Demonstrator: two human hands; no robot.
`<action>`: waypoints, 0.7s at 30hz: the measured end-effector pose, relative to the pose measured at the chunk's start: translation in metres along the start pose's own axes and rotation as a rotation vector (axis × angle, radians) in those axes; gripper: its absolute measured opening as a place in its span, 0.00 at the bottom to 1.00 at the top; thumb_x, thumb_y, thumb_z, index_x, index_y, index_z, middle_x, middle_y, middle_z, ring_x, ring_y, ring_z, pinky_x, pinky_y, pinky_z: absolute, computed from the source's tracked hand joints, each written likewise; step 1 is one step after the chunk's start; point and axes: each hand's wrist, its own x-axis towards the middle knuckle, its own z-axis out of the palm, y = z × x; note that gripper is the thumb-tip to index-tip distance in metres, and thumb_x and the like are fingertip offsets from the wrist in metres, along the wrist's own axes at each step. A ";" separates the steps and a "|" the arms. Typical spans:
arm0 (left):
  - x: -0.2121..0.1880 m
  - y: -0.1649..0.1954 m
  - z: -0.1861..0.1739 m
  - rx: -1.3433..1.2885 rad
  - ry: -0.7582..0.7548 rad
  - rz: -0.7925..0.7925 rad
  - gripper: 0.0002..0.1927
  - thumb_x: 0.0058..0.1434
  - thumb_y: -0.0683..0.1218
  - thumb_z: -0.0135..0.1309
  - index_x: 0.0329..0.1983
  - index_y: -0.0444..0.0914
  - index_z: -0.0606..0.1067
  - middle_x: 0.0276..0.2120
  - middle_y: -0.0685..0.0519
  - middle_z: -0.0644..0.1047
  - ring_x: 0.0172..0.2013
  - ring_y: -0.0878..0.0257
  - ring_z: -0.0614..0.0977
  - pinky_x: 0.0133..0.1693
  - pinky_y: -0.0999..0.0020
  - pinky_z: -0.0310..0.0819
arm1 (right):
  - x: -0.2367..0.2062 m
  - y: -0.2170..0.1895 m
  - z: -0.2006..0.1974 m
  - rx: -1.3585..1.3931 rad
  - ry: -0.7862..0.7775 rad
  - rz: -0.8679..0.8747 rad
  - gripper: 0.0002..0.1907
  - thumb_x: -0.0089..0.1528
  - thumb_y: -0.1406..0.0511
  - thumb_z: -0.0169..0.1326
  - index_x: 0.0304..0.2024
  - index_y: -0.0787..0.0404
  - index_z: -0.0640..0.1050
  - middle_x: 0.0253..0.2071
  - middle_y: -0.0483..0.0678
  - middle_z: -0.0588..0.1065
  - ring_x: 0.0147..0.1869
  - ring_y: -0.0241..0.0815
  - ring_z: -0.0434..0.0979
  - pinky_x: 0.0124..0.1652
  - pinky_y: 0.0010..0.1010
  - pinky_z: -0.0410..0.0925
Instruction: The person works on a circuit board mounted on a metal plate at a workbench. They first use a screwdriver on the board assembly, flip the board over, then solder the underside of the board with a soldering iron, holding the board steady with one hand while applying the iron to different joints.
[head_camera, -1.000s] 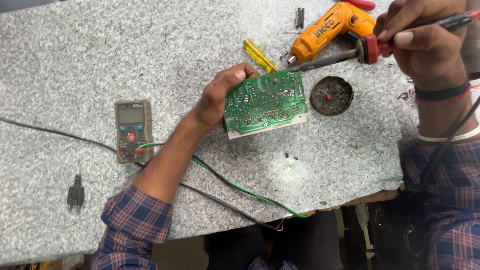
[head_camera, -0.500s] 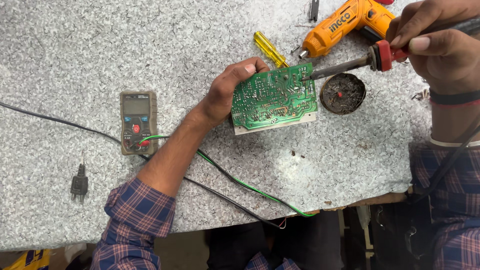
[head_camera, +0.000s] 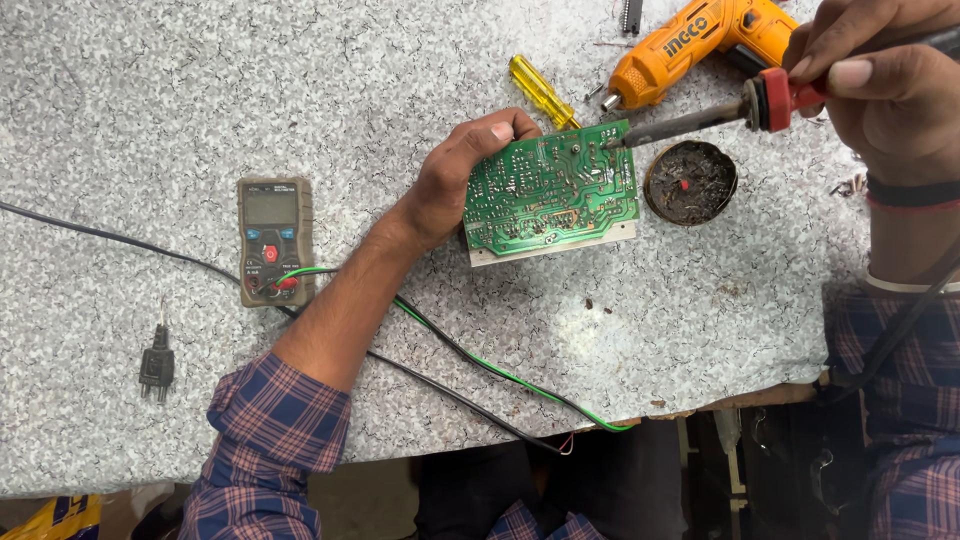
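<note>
A grey speckled worktop (head_camera: 200, 90) is filling the view. An orange cordless drill (head_camera: 690, 45) is lying at its far edge, just beyond the green circuit board (head_camera: 552, 190) sitting near the middle. The left hand (head_camera: 455, 180) is gripping the board's left edge, fingers curled over its top. The right hand (head_camera: 880, 85) is pinching a red-collared soldering iron (head_camera: 700, 118), tip touching the board's upper right corner. A brownish multimeter (head_camera: 273, 240) is lying well left. A round dark tin (head_camera: 690, 182) is sitting just beside the board. A yellow screwdriver (head_camera: 540, 90) is resting behind the left hand.
</note>
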 end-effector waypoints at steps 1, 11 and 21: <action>0.000 0.000 0.000 -0.002 -0.001 -0.001 0.22 0.70 0.60 0.42 0.42 0.36 0.70 0.32 0.58 0.71 0.32 0.71 0.71 0.35 0.73 0.67 | 0.001 0.000 0.000 -0.034 -0.002 -0.012 0.09 0.63 0.67 0.51 0.36 0.69 0.78 0.28 0.53 0.72 0.32 0.40 0.74 0.39 0.26 0.72; 0.000 0.002 0.001 0.013 0.006 -0.002 0.22 0.69 0.60 0.41 0.42 0.37 0.70 0.31 0.58 0.71 0.31 0.71 0.71 0.34 0.73 0.68 | -0.002 -0.003 0.000 0.000 0.039 0.002 0.10 0.66 0.67 0.50 0.38 0.70 0.78 0.32 0.55 0.75 0.30 0.40 0.78 0.40 0.26 0.76; -0.001 0.003 0.002 0.019 0.017 -0.004 0.22 0.69 0.60 0.42 0.42 0.37 0.70 0.31 0.59 0.71 0.31 0.72 0.71 0.34 0.73 0.68 | -0.007 0.002 0.002 0.132 0.145 0.073 0.12 0.65 0.67 0.50 0.37 0.74 0.77 0.33 0.60 0.75 0.27 0.43 0.74 0.35 0.26 0.71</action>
